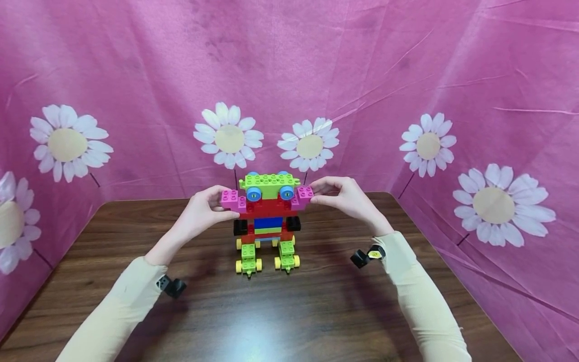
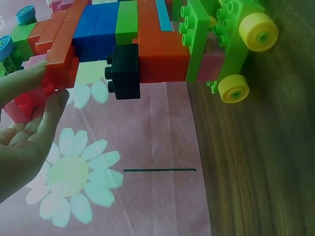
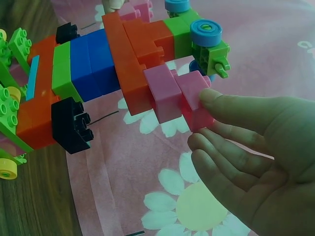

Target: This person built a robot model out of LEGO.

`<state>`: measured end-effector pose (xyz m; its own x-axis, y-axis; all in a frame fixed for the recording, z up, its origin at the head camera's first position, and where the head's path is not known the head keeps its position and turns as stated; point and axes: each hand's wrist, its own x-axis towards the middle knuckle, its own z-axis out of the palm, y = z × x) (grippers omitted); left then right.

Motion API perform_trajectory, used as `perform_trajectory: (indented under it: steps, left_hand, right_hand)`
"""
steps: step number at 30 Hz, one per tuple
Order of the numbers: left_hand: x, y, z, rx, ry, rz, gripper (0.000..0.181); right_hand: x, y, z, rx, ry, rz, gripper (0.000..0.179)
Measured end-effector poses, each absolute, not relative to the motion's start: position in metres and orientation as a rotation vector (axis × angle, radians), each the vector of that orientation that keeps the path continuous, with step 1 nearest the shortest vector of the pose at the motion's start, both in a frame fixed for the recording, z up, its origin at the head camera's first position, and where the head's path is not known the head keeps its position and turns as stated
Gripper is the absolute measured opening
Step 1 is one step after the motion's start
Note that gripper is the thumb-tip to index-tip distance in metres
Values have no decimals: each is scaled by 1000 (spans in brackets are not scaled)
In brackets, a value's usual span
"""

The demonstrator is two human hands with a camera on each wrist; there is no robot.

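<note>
A figure built of toy building bricks stands upright on the wooden table, its blue middle topped by red bricks and a green head with blue wheels. My left hand pinches the stepped pink bricks on the figure's left side, thumb close to the red piece in the left wrist view. On the opposite side, my right hand holds the outer pink brick between thumb and fingertips. Black bricks stick out below both arms. Green feet with yellow wheels form the base.
The brown wooden table extends in front of the figure. Pink cloth printed with white daisies hangs behind and on both sides. Black wrist devices are strapped over both cream sleeves.
</note>
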<state>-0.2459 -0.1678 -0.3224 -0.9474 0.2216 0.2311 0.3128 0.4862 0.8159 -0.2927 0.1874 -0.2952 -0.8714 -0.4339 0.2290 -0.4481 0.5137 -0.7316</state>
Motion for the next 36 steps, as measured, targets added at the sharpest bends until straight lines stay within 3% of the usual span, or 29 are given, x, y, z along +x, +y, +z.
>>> perform_trajectory:
  steps: [31, 36]
  left_hand:
    - [-271, -174, -325, -463, -2644, -1480, 51]
    - [-270, -180, -327, -430, -2673, -1530, 59]
  right_hand:
    - [-314, 182, -297, 779, -2728, 1314, 38]
    - [-310, 189, -300, 809, -2728, 1261, 38]
